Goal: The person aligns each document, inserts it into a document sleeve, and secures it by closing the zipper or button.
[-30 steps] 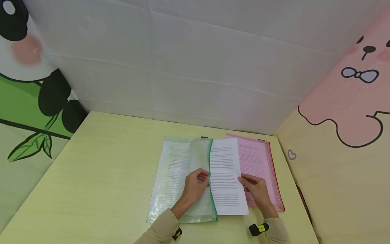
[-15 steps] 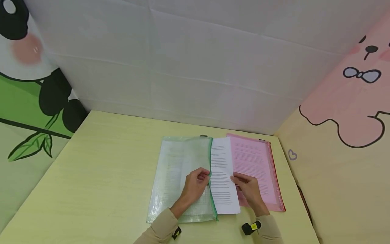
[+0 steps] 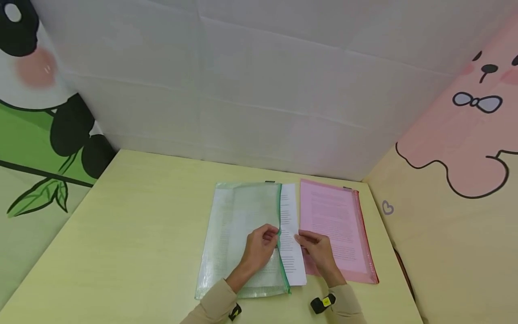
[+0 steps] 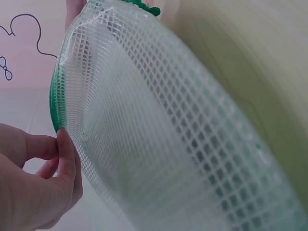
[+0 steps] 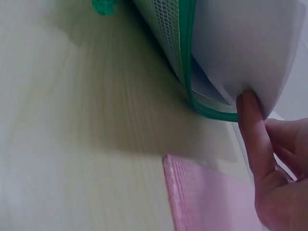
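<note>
A translucent mesh zipper pouch point(image 3: 243, 211) with a green zipper edge lies on the table in the head view. At the middle of that edge my left hand point(image 3: 261, 246) pinches the green rim, lifting it; the left wrist view shows thumb and finger on the zipper point(image 4: 57, 103). Printed sheets of white paper point(image 3: 288, 216) stick out of the pouch's right side as a strip. My right hand point(image 3: 317, 249) pinches their outer edge. In the right wrist view the paper point(image 5: 245, 43) stands between the parted green edges, with my fingers at its border.
A pink mesh zipper pouch point(image 3: 329, 211) with a red zipper and a printed page inside lies to the right, partly under my right hand. A pale wood-grain table point(image 3: 133, 234) spreads left. White, green and pink decorated panels enclose the table.
My right hand has moved left, sliding the paper farther into the green-edged pouch, so a narrower strip shows. More of the pink pouch is uncovered. My left hand holds its place.
</note>
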`<state>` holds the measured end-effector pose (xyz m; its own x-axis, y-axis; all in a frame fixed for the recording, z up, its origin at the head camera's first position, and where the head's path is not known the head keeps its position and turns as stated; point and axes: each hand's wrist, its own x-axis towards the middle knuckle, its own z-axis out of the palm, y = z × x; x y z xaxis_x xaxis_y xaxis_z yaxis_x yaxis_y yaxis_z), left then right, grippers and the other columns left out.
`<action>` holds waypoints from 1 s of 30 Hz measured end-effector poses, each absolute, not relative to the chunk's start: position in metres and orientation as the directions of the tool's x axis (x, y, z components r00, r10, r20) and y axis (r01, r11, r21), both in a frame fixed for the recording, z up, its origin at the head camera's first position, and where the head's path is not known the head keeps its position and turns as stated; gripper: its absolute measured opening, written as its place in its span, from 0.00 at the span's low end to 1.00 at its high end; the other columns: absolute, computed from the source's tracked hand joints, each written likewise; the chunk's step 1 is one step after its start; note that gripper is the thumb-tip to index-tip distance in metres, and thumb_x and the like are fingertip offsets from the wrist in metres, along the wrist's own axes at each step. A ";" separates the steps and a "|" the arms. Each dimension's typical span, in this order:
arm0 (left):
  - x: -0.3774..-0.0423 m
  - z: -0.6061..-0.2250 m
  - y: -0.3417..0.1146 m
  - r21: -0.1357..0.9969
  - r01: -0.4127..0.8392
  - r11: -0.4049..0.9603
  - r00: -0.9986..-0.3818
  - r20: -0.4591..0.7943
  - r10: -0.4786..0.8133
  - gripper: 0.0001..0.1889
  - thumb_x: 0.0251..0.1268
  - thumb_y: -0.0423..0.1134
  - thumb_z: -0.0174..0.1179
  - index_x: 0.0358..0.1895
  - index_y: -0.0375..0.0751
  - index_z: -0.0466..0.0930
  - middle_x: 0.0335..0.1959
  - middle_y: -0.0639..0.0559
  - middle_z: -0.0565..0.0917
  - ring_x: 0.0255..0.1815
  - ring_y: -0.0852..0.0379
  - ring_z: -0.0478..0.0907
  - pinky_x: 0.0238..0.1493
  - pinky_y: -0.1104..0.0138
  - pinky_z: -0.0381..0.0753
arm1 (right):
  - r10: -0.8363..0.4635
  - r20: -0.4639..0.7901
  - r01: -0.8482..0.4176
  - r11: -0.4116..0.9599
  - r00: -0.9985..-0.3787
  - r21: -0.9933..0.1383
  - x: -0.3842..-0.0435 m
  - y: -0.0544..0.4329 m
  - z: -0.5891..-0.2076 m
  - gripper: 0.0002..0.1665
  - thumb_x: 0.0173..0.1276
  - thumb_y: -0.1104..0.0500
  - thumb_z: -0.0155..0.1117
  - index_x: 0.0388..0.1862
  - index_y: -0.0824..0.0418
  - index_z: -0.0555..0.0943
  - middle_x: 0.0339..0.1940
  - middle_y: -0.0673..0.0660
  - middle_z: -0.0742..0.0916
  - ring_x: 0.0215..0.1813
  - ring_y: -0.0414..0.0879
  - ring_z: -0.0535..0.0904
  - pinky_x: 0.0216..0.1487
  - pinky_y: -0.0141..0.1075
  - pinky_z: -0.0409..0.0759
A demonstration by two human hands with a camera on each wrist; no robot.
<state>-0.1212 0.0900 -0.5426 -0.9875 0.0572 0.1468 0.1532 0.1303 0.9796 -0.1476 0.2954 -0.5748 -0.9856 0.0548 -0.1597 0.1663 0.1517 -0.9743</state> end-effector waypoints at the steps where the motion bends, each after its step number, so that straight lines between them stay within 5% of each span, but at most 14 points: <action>1: -0.121 -0.543 0.090 0.980 0.148 0.132 -0.988 0.141 0.057 0.05 0.68 0.22 0.60 0.43 0.28 0.83 0.35 0.44 0.84 0.35 0.54 0.82 0.36 0.70 0.85 | 0.053 -0.158 0.165 0.155 -0.986 -0.974 -0.147 0.294 -0.575 0.22 0.67 0.63 0.74 0.56 0.75 0.83 0.44 0.66 0.90 0.35 0.43 0.87 0.35 0.32 0.85; 30: -0.125 -0.539 0.093 0.949 0.232 0.212 -0.970 0.210 0.120 0.07 0.71 0.24 0.58 0.45 0.34 0.83 0.39 0.46 0.85 0.41 0.52 0.82 0.44 0.65 0.84 | -0.053 -0.141 0.134 0.115 -0.989 -0.984 -0.153 0.259 -0.586 0.16 0.70 0.69 0.67 0.54 0.75 0.84 0.42 0.65 0.90 0.38 0.44 0.88 0.35 0.32 0.86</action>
<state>-0.1247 0.0932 -0.5394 -0.9702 0.1199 0.2105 0.2321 0.2121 0.9493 -0.1528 0.2592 -0.5865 -0.9886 -0.0528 -0.1412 0.1345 0.1149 -0.9842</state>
